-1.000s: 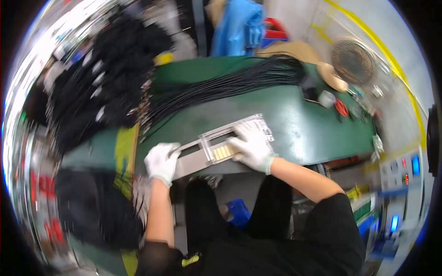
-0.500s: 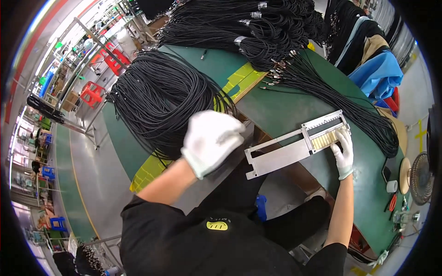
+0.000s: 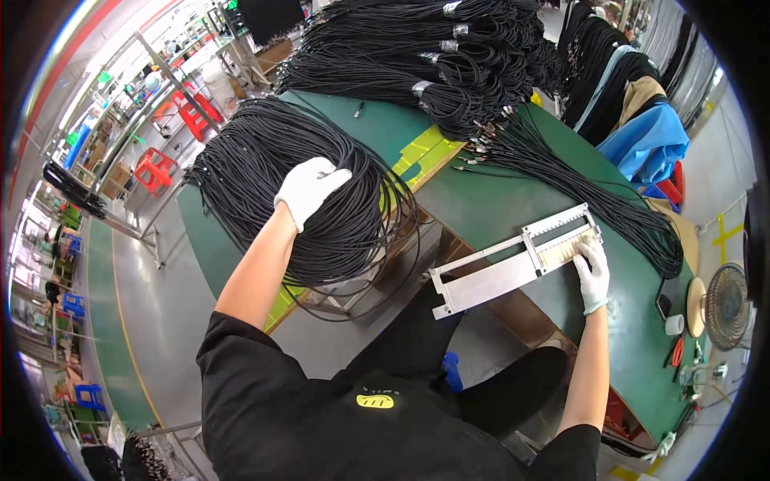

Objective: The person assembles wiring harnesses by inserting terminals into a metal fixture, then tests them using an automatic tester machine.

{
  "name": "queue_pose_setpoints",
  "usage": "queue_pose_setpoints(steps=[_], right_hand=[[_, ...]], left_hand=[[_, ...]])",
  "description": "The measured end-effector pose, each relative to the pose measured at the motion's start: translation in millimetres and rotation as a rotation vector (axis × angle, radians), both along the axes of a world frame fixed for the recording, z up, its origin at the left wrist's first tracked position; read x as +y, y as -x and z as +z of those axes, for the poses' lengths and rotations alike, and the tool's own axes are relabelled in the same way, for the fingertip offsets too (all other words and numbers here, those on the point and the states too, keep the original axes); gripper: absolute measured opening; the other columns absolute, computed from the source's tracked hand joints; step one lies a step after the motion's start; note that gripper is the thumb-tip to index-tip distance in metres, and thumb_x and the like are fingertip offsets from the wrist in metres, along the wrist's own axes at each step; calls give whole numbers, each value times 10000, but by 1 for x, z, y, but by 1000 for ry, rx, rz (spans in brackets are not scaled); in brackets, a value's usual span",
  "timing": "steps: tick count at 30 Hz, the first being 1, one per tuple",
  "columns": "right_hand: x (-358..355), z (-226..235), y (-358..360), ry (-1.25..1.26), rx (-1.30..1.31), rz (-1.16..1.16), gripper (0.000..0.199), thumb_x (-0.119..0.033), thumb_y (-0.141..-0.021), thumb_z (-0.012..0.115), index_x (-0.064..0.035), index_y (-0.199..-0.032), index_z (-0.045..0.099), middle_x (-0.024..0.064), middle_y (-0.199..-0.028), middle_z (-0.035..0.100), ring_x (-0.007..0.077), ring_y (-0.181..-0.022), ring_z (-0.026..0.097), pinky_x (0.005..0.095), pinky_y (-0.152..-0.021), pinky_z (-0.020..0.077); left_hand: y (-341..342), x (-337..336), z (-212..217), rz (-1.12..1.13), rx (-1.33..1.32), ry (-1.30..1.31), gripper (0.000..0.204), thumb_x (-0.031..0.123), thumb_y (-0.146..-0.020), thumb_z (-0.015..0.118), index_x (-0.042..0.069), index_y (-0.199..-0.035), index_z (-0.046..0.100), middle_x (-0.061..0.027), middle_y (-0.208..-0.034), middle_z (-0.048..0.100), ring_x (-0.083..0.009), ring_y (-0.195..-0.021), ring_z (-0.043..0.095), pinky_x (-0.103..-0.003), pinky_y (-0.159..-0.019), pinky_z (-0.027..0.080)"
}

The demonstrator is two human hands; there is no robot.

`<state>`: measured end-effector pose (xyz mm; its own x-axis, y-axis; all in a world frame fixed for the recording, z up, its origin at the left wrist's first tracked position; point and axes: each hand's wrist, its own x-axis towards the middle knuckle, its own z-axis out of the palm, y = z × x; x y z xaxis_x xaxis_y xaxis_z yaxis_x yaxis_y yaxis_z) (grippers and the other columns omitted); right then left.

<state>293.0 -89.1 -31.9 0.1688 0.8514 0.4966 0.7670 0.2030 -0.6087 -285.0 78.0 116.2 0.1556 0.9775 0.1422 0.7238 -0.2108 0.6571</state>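
My left hand [image 3: 309, 188], in a white glove, rests on top of a big coil of black cables [image 3: 289, 184] lying on the left end of the green table [image 3: 497, 200]; its fingers curl into the strands. My right hand [image 3: 593, 268], also gloved, presses down on the comb end of a long metal jig [image 3: 513, 260] that lies flat on the table and sticks out over the near edge. A loose bundle of black cables [image 3: 577, 188] with metal tips runs past the far side of the jig.
More tied cable bundles [image 3: 433, 56] are heaped at the far end of the table. Blue cloth [image 3: 646, 144] hangs at the right. A fan [image 3: 726, 305], tape roll [image 3: 674, 325] and small tools sit at the right end. Red stools [image 3: 152, 168] stand on the floor at the left.
My view has swung left from the jig to the cable coil. My left hand left the jig and reached onto the coil. My right hand stays on the jig.
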Motion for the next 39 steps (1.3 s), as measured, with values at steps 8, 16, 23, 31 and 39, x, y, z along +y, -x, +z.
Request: queue_pose_setpoints(steps=[8, 16, 23, 31, 39], right_hand=[[0, 2, 3, 24, 60, -31, 257, -55, -859, 697, 4, -1109, 708, 163, -1302, 628, 292, -1298, 530, 395, -1134, 353], [1, 0, 0, 63, 70, -53, 251, -43, -863, 692, 13, -1107, 708, 159, -1307, 627, 282, -1297, 532, 393, -1137, 350], [0, 1, 1, 37, 72, -33, 254, -32, -862, 689, 21, -1110, 707, 164, -1304, 631, 280, -1296, 533, 388, -1135, 353], [-1, 2, 3, 51, 70, -66, 255, -34, -863, 687, 7, -1113, 711, 154, -1299, 637, 282, -1293, 537, 388, -1133, 358], [-2, 3, 2, 64, 77, -39, 259, -54, -876, 679, 4, -1127, 707, 157, -1315, 626, 282, -1315, 516, 385, -1139, 343]], left_hand=[[20, -7, -9, 7, -796, 259, 150, 179, -966, 610, 40, -938, 659, -21, -822, 660, -97, -715, 589, -257, -676, 485], [22, -7, -16, 12, -944, 213, 181, 203, -960, 600, 27, -931, 631, -60, -839, 656, -138, -721, 612, -287, -674, 514], [21, -12, -14, 109, -931, 205, 188, 216, -954, 600, 31, -935, 626, -71, -852, 651, -148, -734, 622, -285, -664, 513], [21, -12, -15, 104, -959, 181, 174, 186, -957, 597, 23, -985, 653, -50, -876, 647, -129, -795, 628, -251, -723, 495], [13, -18, -8, 53, -771, 132, 133, 152, -896, 704, 48, -900, 621, 15, -756, 593, -67, -654, 515, -233, -614, 418]])
